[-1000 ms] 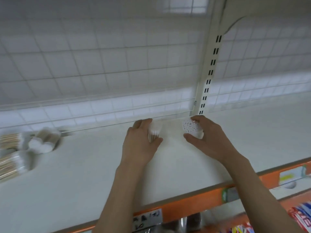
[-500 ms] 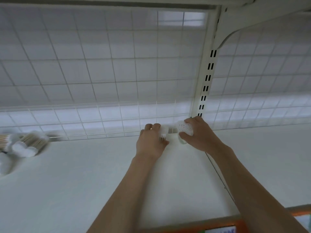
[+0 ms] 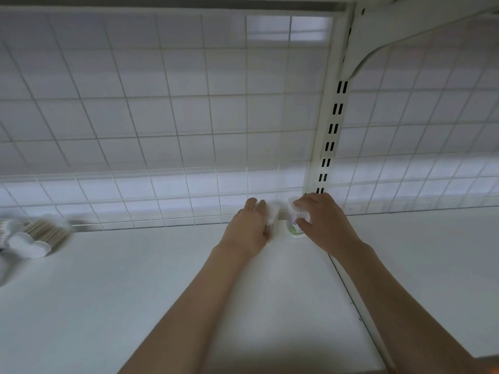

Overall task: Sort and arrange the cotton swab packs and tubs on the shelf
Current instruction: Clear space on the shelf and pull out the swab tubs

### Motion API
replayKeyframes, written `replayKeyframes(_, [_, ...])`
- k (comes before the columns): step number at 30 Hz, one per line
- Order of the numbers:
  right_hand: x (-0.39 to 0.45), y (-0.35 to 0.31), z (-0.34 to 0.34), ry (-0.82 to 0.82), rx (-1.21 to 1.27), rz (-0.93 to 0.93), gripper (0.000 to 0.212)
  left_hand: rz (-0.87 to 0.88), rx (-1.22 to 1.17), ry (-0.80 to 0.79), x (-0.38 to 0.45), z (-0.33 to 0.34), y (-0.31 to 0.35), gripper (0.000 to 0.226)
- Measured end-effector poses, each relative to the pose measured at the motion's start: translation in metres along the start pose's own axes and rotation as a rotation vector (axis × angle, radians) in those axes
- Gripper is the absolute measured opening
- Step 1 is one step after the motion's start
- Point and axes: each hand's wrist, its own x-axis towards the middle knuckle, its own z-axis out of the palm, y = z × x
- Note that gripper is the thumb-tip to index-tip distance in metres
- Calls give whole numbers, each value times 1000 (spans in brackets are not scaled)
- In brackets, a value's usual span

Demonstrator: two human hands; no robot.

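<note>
- A small round clear-plastic tub of cotton swabs with a green label is stood upright at the very back of the white shelf, against the white wire grid back panel and just left of the slotted white upright post. It is gripped by the right hand, with fingers curled over its lid and the thumb pressed on its side.
- A smaller bundle of cotton swabs with white tips is held just beside the tub by the left hand, whose fingers are curled round it; whether the bundle is already resting on the shelf cannot be told.
- The tub could be tipped if the right hand is lifted away carelessly, since the grip sits high on a narrow body.
- The bundle, judged light and slim, could be toppled against the tub or rolled forward once released, as nothing braces it on its left.
- Either item could be pushed into the grid openings if it is pressed further back.
- A loose cluster of wooden-stemmed cotton swab packs lies well apart at the far left, blurred; these are judged not yet sorted, and could be knocked by a sweeping reach.
</note>
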Motion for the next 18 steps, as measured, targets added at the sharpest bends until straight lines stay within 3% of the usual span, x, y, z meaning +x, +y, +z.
replayKeyframes(8, [7, 2, 0, -6, -53, -3, 39, -15, 43, 57, 25, 19, 10, 67])
replayKeyframes(14, [8, -6, -1, -11, -81, 25, 40, -42, 34, 85, 29, 19, 16, 59])
replayKeyframes(18, [3, -12, -5, -24, -67, 57, 47, -62, 40, 43, 27, 16, 17, 74])
